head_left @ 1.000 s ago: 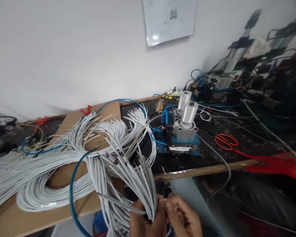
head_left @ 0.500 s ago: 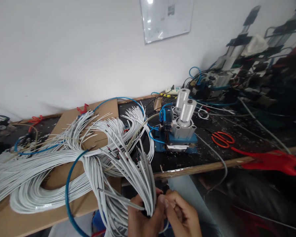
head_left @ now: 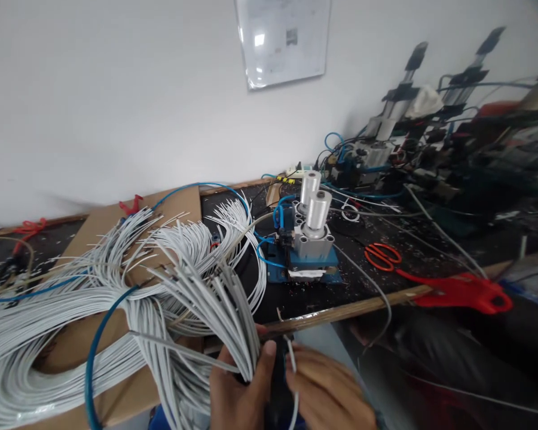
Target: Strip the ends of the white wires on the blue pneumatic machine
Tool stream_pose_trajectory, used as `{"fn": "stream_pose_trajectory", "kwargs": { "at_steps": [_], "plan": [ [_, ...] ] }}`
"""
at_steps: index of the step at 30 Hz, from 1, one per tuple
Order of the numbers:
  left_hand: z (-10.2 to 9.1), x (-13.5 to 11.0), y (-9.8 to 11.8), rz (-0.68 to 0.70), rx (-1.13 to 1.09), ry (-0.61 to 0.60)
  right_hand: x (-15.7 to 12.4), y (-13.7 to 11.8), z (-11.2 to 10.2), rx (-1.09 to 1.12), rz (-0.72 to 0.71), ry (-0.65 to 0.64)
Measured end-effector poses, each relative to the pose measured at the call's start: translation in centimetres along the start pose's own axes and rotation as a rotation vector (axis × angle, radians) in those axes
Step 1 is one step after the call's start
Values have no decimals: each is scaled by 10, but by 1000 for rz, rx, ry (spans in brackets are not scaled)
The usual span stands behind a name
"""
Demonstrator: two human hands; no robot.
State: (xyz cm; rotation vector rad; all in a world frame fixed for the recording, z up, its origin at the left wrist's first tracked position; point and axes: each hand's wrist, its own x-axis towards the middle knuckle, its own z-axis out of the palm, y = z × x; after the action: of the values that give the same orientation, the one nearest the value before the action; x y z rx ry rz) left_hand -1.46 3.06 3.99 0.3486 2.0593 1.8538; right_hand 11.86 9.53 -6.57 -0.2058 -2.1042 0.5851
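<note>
My left hand (head_left: 237, 391) is closed around a thick bundle of grey-white wires (head_left: 219, 310) at the bottom middle of the view, thumb pressed against it. Beside it my right hand (head_left: 327, 391) pinches a single grey-white wire (head_left: 291, 358) that stands apart from the bundle. The bundle fans upward with dark stripped tips and runs left into big loops of wire (head_left: 49, 310) lying on a cardboard sheet (head_left: 72, 340). Straight ahead on the black bench sits a small blue pneumatic machine (head_left: 307, 245) with two silver cylinders.
Orange-handled scissors (head_left: 383, 255) lie right of the machine; a red tool (head_left: 464, 292) rests on the bench's wooden front edge (head_left: 341, 312). A blue hose (head_left: 94, 352) loops over the cardboard. More machines and cables (head_left: 412, 149) crowd the back right. A paper sheet (head_left: 282, 39) hangs on the white wall.
My right hand has drawn one wire out to the right, away from the bundle in my left hand. My view has swung rightward, so the bench contents sit further left.
</note>
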Motion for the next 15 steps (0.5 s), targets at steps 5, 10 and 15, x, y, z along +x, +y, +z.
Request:
{"fn": "stream_pose_trajectory", "kwargs": {
  "at_steps": [5, 10, 15],
  "plan": [
    [5, 0, 24, 34, -78, 42, 20, 43, -9, -317, -2, 172],
    [11, 5, 31, 88, -147, 38, 33, 55, -4, -370, 59, 180],
    [18, 9, 34, 108, -101, 74, 36, 59, 3, -378, 107, 179]
  ]
}}
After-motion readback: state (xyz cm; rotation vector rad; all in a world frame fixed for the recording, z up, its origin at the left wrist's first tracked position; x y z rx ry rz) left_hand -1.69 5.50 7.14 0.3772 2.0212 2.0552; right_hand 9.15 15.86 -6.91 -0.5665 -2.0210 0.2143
